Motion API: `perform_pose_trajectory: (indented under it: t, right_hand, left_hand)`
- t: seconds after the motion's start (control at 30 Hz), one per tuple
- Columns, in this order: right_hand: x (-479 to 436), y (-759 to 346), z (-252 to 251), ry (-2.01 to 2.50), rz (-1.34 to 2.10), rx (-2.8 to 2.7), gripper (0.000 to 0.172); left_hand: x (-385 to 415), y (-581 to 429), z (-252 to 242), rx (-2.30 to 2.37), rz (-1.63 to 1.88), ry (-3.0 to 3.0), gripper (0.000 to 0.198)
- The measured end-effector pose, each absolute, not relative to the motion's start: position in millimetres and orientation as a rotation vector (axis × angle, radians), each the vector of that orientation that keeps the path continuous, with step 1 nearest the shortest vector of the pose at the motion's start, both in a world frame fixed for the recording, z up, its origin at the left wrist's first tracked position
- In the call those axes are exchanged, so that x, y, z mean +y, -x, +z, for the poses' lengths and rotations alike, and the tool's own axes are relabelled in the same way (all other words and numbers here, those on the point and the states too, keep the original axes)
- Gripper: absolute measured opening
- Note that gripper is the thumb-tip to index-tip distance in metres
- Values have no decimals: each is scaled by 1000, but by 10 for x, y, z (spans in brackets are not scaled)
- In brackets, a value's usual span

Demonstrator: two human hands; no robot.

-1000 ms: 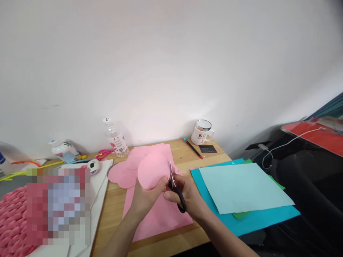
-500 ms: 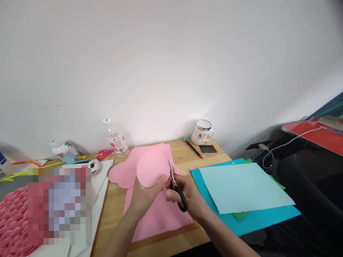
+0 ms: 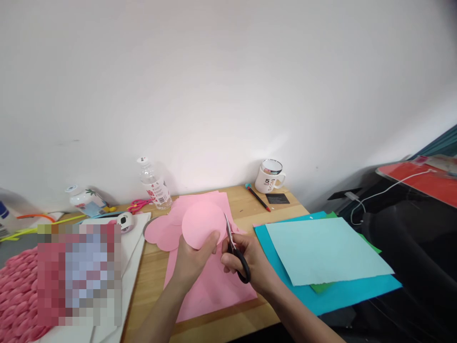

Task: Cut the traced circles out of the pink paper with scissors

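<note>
My left hand (image 3: 193,259) pinches the lower edge of a round pink paper piece (image 3: 202,223) and holds it up above a large pink paper sheet (image 3: 210,286) on the wooden table (image 3: 246,209). My right hand (image 3: 250,262) grips black-handled scissors (image 3: 233,247), blades pointing up along the right edge of the round piece. More pink rounded cut-outs (image 3: 160,233) lie just left of the hands.
Light blue, teal and green sheets (image 3: 321,252) lie stacked at right. At the back stand a plastic bottle (image 3: 153,183), a white mug (image 3: 269,177), a pen (image 3: 257,196) and pink scissors (image 3: 138,206). A white board (image 3: 137,233) and pink knit (image 3: 16,295) lie at left.
The round pink piece has turned slightly in my left hand, and the scissors have shifted a little along its right edge. Nothing else has moved.
</note>
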State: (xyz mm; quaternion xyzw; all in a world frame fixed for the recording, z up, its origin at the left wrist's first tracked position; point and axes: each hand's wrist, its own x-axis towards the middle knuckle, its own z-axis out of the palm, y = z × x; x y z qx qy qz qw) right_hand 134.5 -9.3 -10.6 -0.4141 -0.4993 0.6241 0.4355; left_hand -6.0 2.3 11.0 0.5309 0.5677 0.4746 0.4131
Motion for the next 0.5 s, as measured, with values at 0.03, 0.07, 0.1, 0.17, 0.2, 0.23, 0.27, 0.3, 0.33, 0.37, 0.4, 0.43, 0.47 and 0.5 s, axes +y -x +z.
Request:
perform_pose_trajectory:
  t: [0.03,0.07,0.1,0.17,0.2,0.23,0.27,0.3,0.33,0.37,0.4,0.43,0.47,0.5]
  right_hand:
    - [-96,-1345,-112,1030,1562,-1234,25]
    - [-98,-1346,-118,1032,1575,-1226,26]
    - [-100,-1347,-124,1036,1589,-1214,26]
    - [-98,-1353,-127,1034,1616,-1188,26]
    - [-95,-1357,-124,1020,1625,-1178,27]
    - [-90,-1362,-117,998,1630,-1171,28]
    - [-84,-1368,-107,971,1632,-1169,30]
    - [-78,-1373,-97,946,1632,-1169,32]
    - [-74,-1377,-88,924,1634,-1173,33]
    - [-71,-1380,-81,911,1637,-1176,34]
    - [-71,-1383,-77,905,1640,-1176,34]
    - [-73,-1384,-77,903,1646,-1173,34]
    - [-76,-1384,-79,904,1650,-1171,34]
    - [-80,-1384,-82,908,1654,-1170,33]
  left_hand:
    - [26,60,105,1430,1187,-1339,29]
    - [29,60,102,1433,1187,-1339,29]
    - [31,60,101,1431,1191,-1337,26]
    - [32,64,106,1417,1199,-1333,20]
    - [31,68,109,1405,1197,-1332,20]
    - [28,73,112,1392,1193,-1334,23]
    - [26,80,112,1381,1182,-1337,25]
    - [23,87,110,1374,1172,-1342,27]
    - [20,94,106,1366,1161,-1350,28]
    - [18,100,100,1357,1150,-1359,28]
    - [17,105,95,1347,1143,-1367,28]
    - [16,108,92,1339,1136,-1371,27]
    - [16,108,92,1334,1132,-1372,27]
    - [16,106,96,1334,1130,-1371,27]
